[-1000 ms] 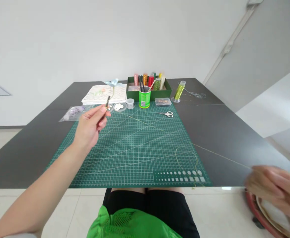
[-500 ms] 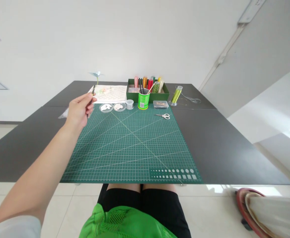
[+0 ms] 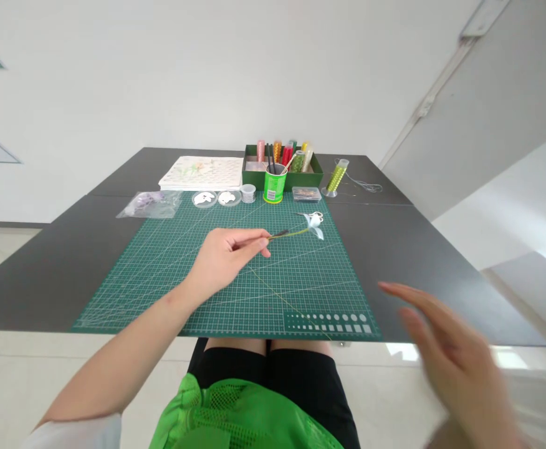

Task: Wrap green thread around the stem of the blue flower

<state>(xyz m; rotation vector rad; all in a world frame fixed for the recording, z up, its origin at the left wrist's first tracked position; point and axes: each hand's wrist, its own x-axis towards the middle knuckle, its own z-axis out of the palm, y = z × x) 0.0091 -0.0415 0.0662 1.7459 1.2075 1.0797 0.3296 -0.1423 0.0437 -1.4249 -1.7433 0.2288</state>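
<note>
My left hand [image 3: 233,252] pinches the thin green stem of a pale blue artificial flower [image 3: 314,226] above the cutting mat [image 3: 170,274]. The stem points right, and the petals overlap the small white-handled scissors [image 3: 317,216] from my viewpoint. A slim dark piece [image 3: 280,234] lies along the stem by my fingertips; its kind is unclear. A fine yellowish thread [image 3: 277,293] slants over the mat from below my left hand to the front edge. My right hand [image 3: 455,355], smeared by motion, is off the table's front right with thumb and fingers apart, holding nothing visible.
Thread spools fill a green box [image 3: 254,181] behind a green can [image 3: 274,184] of sticks. Beside them are shallow dishes [image 3: 204,199] of white pieces, a clear case [image 3: 306,194], a yellow-green spool [image 3: 337,176], white sheets [image 3: 174,174] and a plastic bag [image 3: 149,204].
My left hand has come right and nearer, tipping the flower from upright to nearly level. My right hand has entered at the lower right. The plastic bag is now uncovered.
</note>
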